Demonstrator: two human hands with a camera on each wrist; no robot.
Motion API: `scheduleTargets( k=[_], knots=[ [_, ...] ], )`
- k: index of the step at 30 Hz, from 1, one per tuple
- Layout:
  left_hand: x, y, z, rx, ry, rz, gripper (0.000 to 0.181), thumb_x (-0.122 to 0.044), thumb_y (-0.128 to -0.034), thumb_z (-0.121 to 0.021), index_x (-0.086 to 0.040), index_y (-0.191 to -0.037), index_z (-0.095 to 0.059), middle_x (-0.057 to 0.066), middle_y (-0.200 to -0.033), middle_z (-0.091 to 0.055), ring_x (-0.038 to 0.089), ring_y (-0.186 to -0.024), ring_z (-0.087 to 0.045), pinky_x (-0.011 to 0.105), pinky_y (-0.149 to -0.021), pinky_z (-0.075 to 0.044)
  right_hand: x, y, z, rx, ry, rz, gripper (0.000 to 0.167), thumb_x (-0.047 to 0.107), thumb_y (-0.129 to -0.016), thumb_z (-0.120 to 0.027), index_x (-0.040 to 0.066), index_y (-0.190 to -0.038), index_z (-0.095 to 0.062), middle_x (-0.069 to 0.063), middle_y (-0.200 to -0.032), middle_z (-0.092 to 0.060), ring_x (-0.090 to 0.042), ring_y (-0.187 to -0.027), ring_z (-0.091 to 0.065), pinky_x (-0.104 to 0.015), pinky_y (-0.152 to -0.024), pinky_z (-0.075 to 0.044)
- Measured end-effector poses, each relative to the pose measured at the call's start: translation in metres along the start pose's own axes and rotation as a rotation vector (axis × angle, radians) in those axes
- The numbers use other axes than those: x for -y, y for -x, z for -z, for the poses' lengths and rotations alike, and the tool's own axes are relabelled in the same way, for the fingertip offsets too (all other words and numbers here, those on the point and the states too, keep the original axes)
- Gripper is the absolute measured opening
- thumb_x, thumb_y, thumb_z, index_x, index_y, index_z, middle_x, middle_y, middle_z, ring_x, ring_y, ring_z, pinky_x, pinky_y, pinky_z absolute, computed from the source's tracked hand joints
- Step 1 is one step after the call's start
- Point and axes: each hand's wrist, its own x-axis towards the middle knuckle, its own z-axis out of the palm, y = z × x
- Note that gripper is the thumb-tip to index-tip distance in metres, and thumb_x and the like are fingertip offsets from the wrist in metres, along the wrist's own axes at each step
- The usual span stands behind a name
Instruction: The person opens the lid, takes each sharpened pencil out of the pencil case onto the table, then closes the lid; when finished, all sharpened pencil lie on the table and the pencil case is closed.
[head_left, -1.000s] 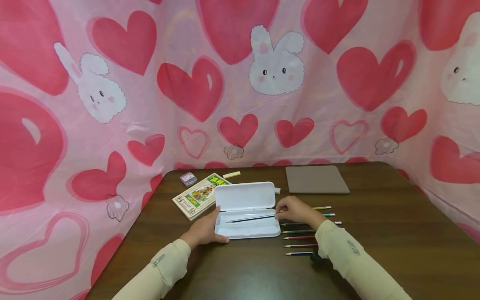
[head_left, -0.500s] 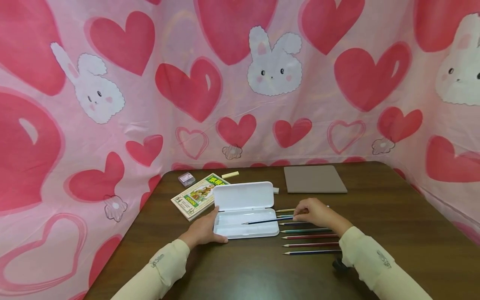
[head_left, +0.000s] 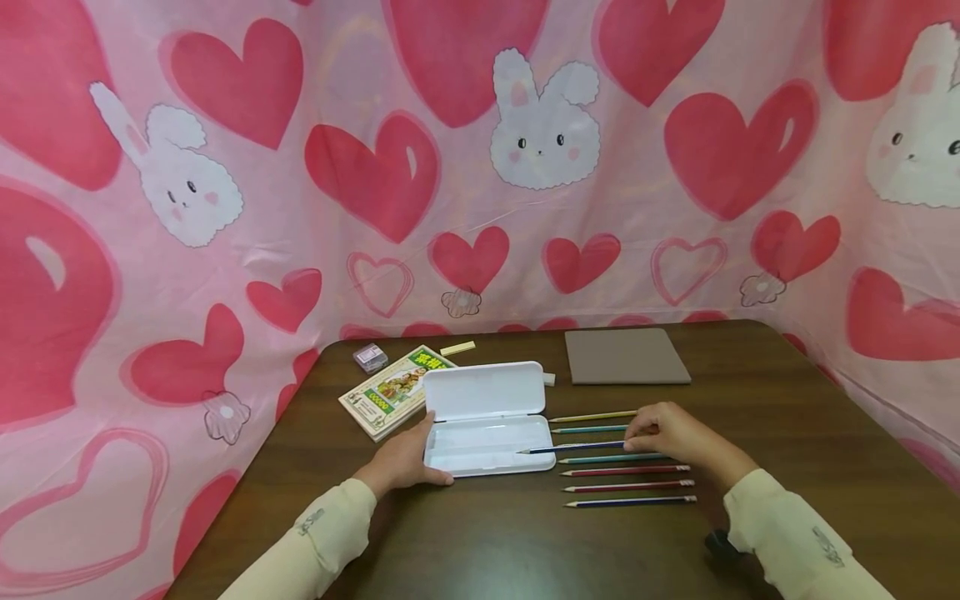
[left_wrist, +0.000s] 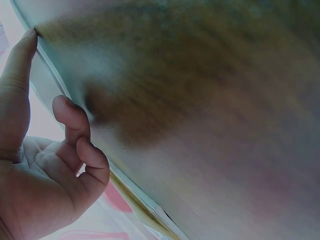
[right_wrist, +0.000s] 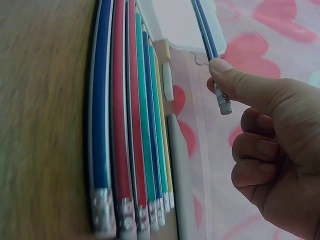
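A white pencil case [head_left: 486, 392] stands with its lid raised at the middle of the table. My left hand [head_left: 397, 460] grips its left end, thumb at the front corner; the left wrist view has some of those fingers curled [left_wrist: 75, 117]. My right hand [head_left: 675, 435] pinches a blue pencil [right_wrist: 202, 27] near its eraser end between thumb and forefinger. The tip of that pencil reaches over the case's right rim. Several pencils lie in a row right of the case, among them a yellow pencil [head_left: 592, 416], red pencils [head_left: 626, 472] and a blue pencil [head_left: 630, 502].
Behind the case lie a book [head_left: 393, 390], a small purple box [head_left: 371, 358], a yellow strip [head_left: 457, 348] and a white eraser-like block [head_left: 550, 380]. A flat grey panel [head_left: 626, 357] is at the back right. A black object [head_left: 722, 546] shows under the right sleeve.
My right hand has moved right, drawing the blue pencil from over the case's inside toward the row. The left hand stays on the case.
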Motion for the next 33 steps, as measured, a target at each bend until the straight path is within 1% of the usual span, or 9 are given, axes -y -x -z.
scheduleTargets(
  k=[2,7,9,12,15,17,25,28,33],
  knots=[
    [0.000,0.000,-0.001,0.002,-0.001,0.002,0.117,-0.056,-0.0611,-0.078,-0.004,-0.147,-0.019,0.015,-0.148,-0.033,0.032,-0.129,-0.040,0.049,-0.105,-0.033,-0.001,0.006,0.002,-0.006,0.012,0.007,0.006,0.021,-0.081,-0.069,0.016,-0.078,-0.072,0.009,-0.078,-0.066,0.005,-0.069,-0.053,-0.019,-0.065,-0.048],
    [-0.001,0.001,-0.002,-0.008,-0.005,-0.005,0.117,-0.056,-0.0609,-0.078,-0.003,-0.147,-0.020,0.016,-0.147,-0.035,0.032,-0.129,-0.041,0.049,-0.104,-0.034,-0.004,0.022,0.006,-0.014,0.002,0.029,0.008,0.021,-0.081,-0.070,0.014,-0.078,-0.072,0.011,-0.075,-0.065,0.006,-0.068,-0.053,-0.019,-0.063,-0.048],
    [0.000,0.001,-0.002,-0.012,-0.009,-0.004,0.117,-0.057,-0.0607,-0.078,-0.003,-0.146,-0.020,0.016,-0.146,-0.036,0.032,-0.128,-0.042,0.049,-0.103,-0.035,-0.006,0.028,0.007,-0.006,-0.025,0.035,0.009,0.020,-0.081,-0.069,0.012,-0.078,-0.072,0.009,-0.076,-0.064,0.005,-0.068,-0.051,-0.020,-0.056,-0.046],
    [0.000,0.001,-0.002,-0.016,-0.017,0.003,0.117,-0.057,-0.0602,-0.078,-0.003,-0.146,-0.021,0.017,-0.145,-0.038,0.032,-0.128,-0.043,0.049,-0.102,-0.036,-0.008,0.035,0.008,-0.005,-0.039,0.035,0.007,0.019,-0.082,-0.069,0.014,-0.077,-0.072,0.009,-0.076,-0.064,0.006,-0.069,-0.052,-0.021,-0.056,-0.046],
    [0.000,0.001,-0.002,-0.021,-0.018,0.007,0.117,-0.057,-0.0602,-0.079,-0.004,-0.147,-0.021,0.016,-0.145,-0.038,0.032,-0.128,-0.043,0.048,-0.102,-0.036,-0.010,0.041,0.008,-0.020,-0.044,0.051,0.003,0.013,-0.080,-0.070,0.014,-0.077,-0.072,0.008,-0.075,-0.064,0.006,-0.068,-0.052,-0.020,-0.055,-0.046],
    [-0.001,0.001,-0.001,-0.020,-0.017,0.005,0.117,-0.057,-0.0603,-0.079,-0.003,-0.147,-0.021,0.016,-0.145,-0.038,0.032,-0.128,-0.043,0.048,-0.103,-0.036,-0.011,0.044,0.008,-0.028,-0.047,0.066,0.004,0.010,-0.079,-0.071,0.014,-0.077,-0.072,0.008,-0.074,-0.063,0.006,-0.068,-0.052,-0.020,-0.055,-0.045],
    [-0.001,0.001,-0.001,-0.011,-0.017,0.006,0.117,-0.057,-0.0608,-0.078,-0.004,-0.147,-0.020,0.016,-0.146,-0.036,0.032,-0.129,-0.041,0.048,-0.104,-0.035,-0.017,0.054,0.006,-0.012,-0.058,0.129,0.004,0.010,-0.079,-0.071,0.012,-0.075,-0.071,0.006,-0.073,-0.064,0.007,-0.070,-0.053,-0.019,-0.055,-0.045],
    [0.000,0.000,0.000,-0.007,-0.023,0.009,0.117,-0.057,-0.0613,-0.078,-0.004,-0.147,-0.019,0.016,-0.147,-0.035,0.032,-0.129,-0.041,0.048,-0.104,-0.034,-0.019,0.059,0.005,0.004,-0.065,0.131,0.004,0.009,-0.079,-0.070,0.011,-0.076,-0.071,0.005,-0.073,-0.065,0.007,-0.070,-0.053,-0.019,-0.054,-0.045],
    [0.000,0.000,0.000,-0.008,-0.015,0.015,0.117,-0.057,-0.0608,-0.078,-0.004,-0.147,-0.019,0.016,-0.147,-0.035,0.032,-0.130,-0.040,0.048,-0.104,-0.034,-0.022,0.067,0.002,0.040,-0.094,0.102,0.004,0.012,-0.080,-0.070,0.012,-0.077,-0.072,0.007,-0.074,-0.065,0.007,-0.069,-0.053,-0.020,-0.053,-0.045]
  ],
)
